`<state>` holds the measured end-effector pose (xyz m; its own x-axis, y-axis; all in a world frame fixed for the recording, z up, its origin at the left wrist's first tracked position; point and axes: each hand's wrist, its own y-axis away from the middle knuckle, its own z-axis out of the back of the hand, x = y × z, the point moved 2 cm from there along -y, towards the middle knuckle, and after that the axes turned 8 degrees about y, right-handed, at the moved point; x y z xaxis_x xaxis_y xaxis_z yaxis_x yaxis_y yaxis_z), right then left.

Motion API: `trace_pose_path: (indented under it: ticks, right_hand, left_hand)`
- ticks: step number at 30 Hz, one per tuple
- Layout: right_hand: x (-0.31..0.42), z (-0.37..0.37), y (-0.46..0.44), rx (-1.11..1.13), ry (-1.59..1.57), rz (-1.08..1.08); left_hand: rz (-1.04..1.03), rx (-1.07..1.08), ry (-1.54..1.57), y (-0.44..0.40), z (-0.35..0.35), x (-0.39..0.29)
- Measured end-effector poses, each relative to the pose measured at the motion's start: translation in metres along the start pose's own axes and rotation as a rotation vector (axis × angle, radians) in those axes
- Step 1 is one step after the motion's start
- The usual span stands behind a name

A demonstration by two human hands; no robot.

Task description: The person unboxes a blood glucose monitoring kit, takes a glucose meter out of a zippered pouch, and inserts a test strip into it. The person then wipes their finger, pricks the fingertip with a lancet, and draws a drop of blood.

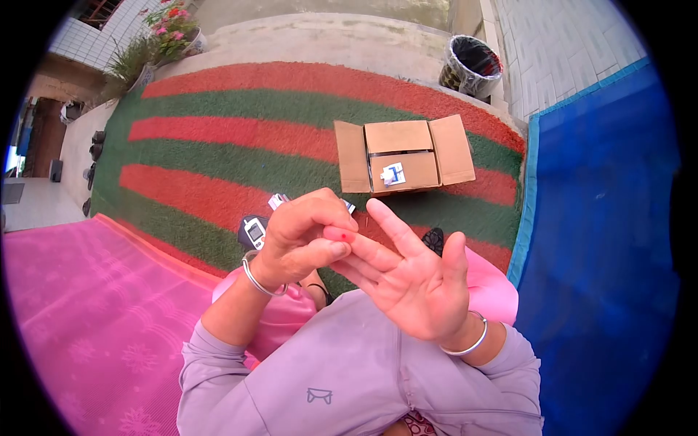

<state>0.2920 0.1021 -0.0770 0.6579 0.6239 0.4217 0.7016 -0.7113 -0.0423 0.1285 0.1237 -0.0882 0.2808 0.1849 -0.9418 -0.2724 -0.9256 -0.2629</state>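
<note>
My left hand (305, 236) is closed, thumb and fingers pinching a finger of my right hand just below its tip. A small red drop of blood (343, 236) sits on that reddened fingertip. My right hand (418, 283) lies palm up with thumb and index finger spread, holding nothing. Beyond my left hand, a blood glucose meter (254, 231) with a grey screen rests on a dark case. A small white box (277, 200) is partly hidden behind the same hand.
An open cardboard box (401, 138) stands on the red and green striped carpet (218, 138), a white-and-blue packet (393, 174) on its flap. A lined bin (472, 65) and potted flowers (171, 29) stand at the back. Pink cloth (109, 312) and blue cloth (603, 240) flank me.
</note>
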Motion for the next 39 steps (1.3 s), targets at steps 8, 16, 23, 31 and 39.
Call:
trace_pose_path:
  ticks: [8, 16, 23, 31, 39]
  right_hand:
    - [-0.001, -0.002, 0.004, 0.072, -0.059, -0.042]
    - [-0.003, -0.004, 0.002, 0.094, -0.063, -0.113]
    - [-0.003, -0.005, -0.001, 0.113, -0.002, -0.078]
    - [-0.003, -0.009, -0.002, 0.08, 0.055, 0.071]
    - [-0.013, -0.007, -0.005, -0.003, 0.066, 0.084]
  left_hand:
    - [-0.125, 0.082, -0.195, 0.004, 0.001, -0.009]
    - [-0.164, 0.09, -0.204, 0.007, 0.002, -0.013]
    - [-0.103, 0.077, -0.153, 0.006, 0.005, -0.011]
    - [0.068, -0.021, 0.142, 0.011, -0.017, -0.004]
    - [0.188, -0.194, 0.086, 0.018, -0.032, -0.001]
